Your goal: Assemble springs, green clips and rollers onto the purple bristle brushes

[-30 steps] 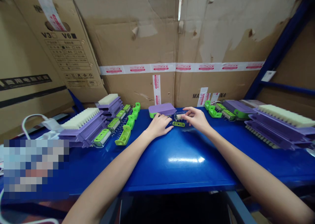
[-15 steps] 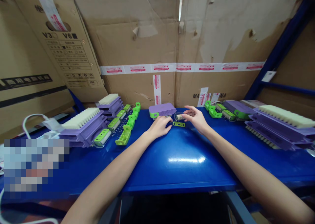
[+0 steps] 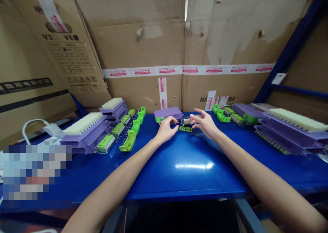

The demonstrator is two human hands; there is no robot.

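Near the back middle of the blue table, my left hand (image 3: 167, 128) has its thumb and fingers curled into a pinch; a thin dark bit shows at the fingertips, too small to name. Facing it, my right hand (image 3: 207, 124) is closed round the right end of a clear piece with a beige core (image 3: 186, 121) and thin wire bristles. Just below that piece, a flat green slotted plate (image 3: 186, 128) lies on the table. Behind my left hand rests a purple block with a green end (image 3: 167, 113).
Purple blocks with cream bristles (image 3: 83, 125) are stacked at left, with more purple stacks (image 3: 292, 134) at right. Several green caps (image 3: 128, 140) and green-topped clear pieces (image 3: 106, 142) form rows at left. Cardboard (image 3: 143, 48) walls the back. A white cable (image 3: 28, 125) lies far left.
My left hand has lifted slightly and its fingers have drawn into a rounder pinch. My right fingers have shifted on the clear piece, which sits slightly more to the left.
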